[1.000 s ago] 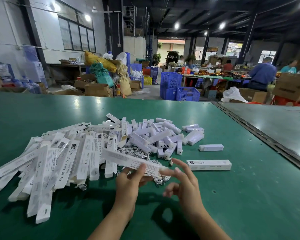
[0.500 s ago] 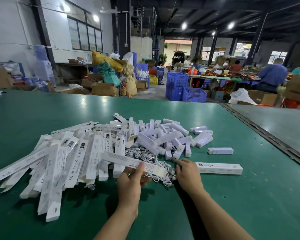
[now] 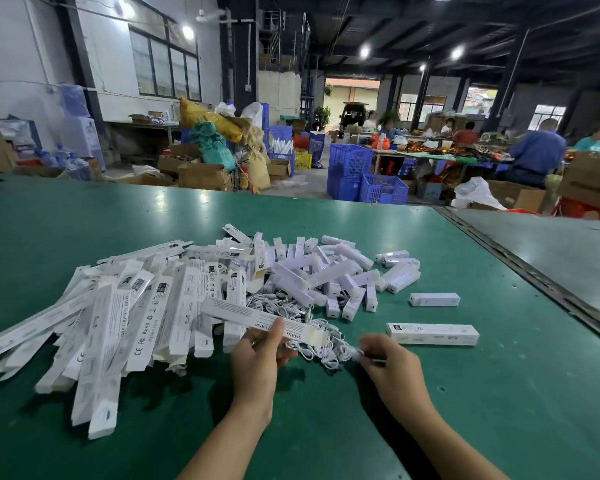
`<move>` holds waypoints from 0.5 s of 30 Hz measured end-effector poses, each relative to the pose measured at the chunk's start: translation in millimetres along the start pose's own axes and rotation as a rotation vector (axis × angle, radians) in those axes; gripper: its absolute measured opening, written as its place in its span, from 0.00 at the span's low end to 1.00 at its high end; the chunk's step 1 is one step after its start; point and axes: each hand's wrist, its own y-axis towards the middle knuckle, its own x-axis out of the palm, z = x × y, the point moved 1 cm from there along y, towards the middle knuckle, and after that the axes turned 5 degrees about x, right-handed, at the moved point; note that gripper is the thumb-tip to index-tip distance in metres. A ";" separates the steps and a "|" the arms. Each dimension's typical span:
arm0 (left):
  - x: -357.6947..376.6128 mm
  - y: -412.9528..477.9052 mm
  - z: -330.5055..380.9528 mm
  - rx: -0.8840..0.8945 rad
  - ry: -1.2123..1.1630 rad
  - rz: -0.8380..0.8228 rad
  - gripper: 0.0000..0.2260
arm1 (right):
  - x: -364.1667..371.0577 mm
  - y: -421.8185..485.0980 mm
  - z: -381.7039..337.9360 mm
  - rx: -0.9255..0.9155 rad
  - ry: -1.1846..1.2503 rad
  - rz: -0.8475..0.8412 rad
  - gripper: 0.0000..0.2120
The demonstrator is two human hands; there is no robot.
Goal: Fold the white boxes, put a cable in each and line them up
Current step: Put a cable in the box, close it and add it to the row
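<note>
- Your left hand (image 3: 257, 358) grips a long white box (image 3: 253, 315) near its right end, with the thumb on the printed top face and the fingers curled underneath.
- The held box slants from upper left to lower right, lifted off the table. Its right-end flap stands open, facing the cables.
- Your right hand (image 3: 392, 368) pinches the end of a white cable (image 3: 354, 352) between thumb and fingertips. The other fingers are curled in.
- That cable leads back into the tangle of white cables (image 3: 291, 308), which lies on the table between your two hands and reaches up under the held box.
- The open end of the held box and the pinched cable end are near each other but apart.
- A closed long box (image 3: 432, 334) lies flat just beyond and to the right of your right hand, its long side across the view.
- A single short white box (image 3: 434, 299) lies by itself a little farther back.
- On your left sprawls a heap of flat, unfolded boxes (image 3: 125, 317), overlapping one another, many with the print facing up.
- Behind the cables sits a jumbled pile of short white boxes (image 3: 329, 271).
- Everything rests on the green table (image 3: 482, 410), which has a dark seam along its right side.
- Past the far edge stand blue crates (image 3: 368, 181) and cardboard cartons (image 3: 201, 174), and people (image 3: 537, 150) sit at another table.
</note>
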 end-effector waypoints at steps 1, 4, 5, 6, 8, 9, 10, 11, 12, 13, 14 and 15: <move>0.2 -0.1 -0.2 0.000 0.001 -0.002 0.11 | -1.5 -4.8 0.1 -0.048 -0.046 0.001 0.07; -0.3 0.3 0.1 0.003 -0.003 -0.008 0.11 | -7.4 -16.1 -0.6 -0.119 -0.107 0.014 0.06; -0.9 0.5 0.1 0.003 -0.004 -0.009 0.11 | -9.5 -18.3 -0.7 -0.119 -0.113 0.016 0.08; -1.1 0.7 0.2 0.001 -0.003 -0.011 0.11 | -11.4 -20.2 -1.1 -0.114 -0.122 0.015 0.10; -1.0 1.0 0.2 -0.002 0.006 -0.018 0.11 | -13.6 -23.0 -2.0 -0.112 -0.143 0.004 0.11; -1.0 1.0 0.1 -0.002 0.011 -0.021 0.11 | -13.6 -24.5 -3.4 -0.116 -0.146 -0.003 0.09; -0.6 0.9 0.1 0.000 0.015 -0.024 0.11 | -13.4 -25.7 -5.0 -0.126 -0.142 -0.004 0.07; -0.3 0.6 0.0 0.002 0.019 -0.026 0.12 | -12.4 -26.7 -5.7 -0.143 -0.135 -0.005 0.05; -0.1 0.2 -0.1 0.005 0.024 -0.026 0.12 | -11.9 -27.6 -6.5 -0.151 -0.132 -0.017 0.04; 0.0 -0.1 -0.2 0.008 0.026 -0.026 0.12 | -11.8 -28.5 -6.9 -0.150 -0.139 -0.044 0.05; -0.1 -0.2 -0.1 0.011 0.027 -0.025 0.12 | -12.0 -28.8 -6.6 -0.146 -0.160 -0.081 0.07; -0.3 -0.4 0.2 0.011 0.025 -0.024 0.12 | -12.4 -28.4 -5.2 -0.153 -0.197 -0.117 0.10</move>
